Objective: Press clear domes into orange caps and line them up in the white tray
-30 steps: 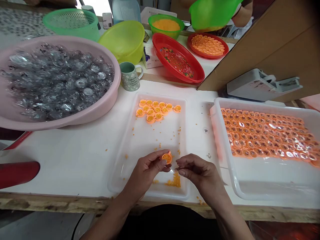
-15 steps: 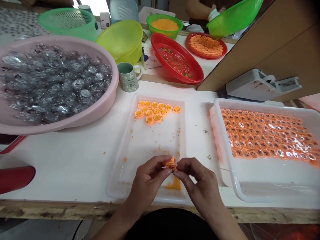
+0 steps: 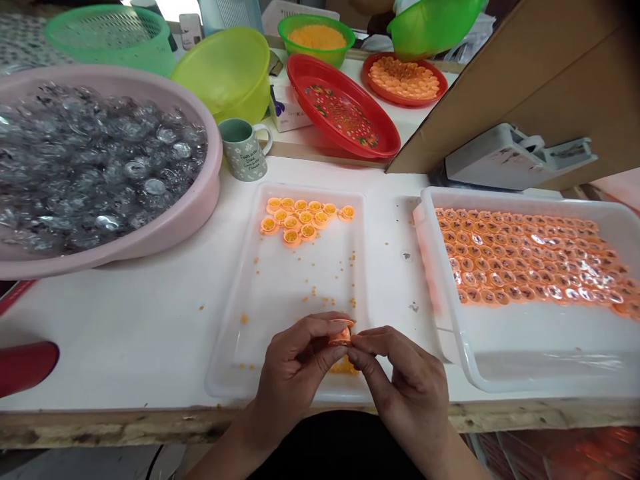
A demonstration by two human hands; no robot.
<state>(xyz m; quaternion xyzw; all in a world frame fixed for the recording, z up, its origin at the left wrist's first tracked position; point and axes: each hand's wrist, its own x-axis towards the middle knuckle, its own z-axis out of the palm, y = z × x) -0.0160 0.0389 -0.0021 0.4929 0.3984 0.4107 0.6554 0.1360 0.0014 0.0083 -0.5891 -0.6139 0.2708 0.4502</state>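
Between my two hands is a small orange cup-shaped plastic piece (image 3: 341, 335), turned on its side. My left hand (image 3: 295, 363) pinches it between thumb and fingers. From the other side my right hand (image 3: 403, 363) closes thumb and forefinger on its edge. Both hands are over the near end of a shallow white tray (image 3: 227, 333). Several like orange cups (image 3: 305, 217) filled with yellow bits stand at the tray's far end. Loose yellow bits (image 3: 345, 365) lie heaped under my hands, and others are scattered across the tray.
At left stands a pink basin (image 3: 207, 167) full of clear plastic caps. A green mug (image 3: 245, 150) is beside it. On the right, a white tray (image 3: 470, 353) holds rows of covered orange cups. Behind are a red tray (image 3: 345, 113), a yellow-green basin (image 3: 225, 73) and a tape dispenser (image 3: 500, 157).
The orange piece has turned in my fingers, so its open face no longer points at me. My right hand has rotated slightly. The whole view has shifted a little.
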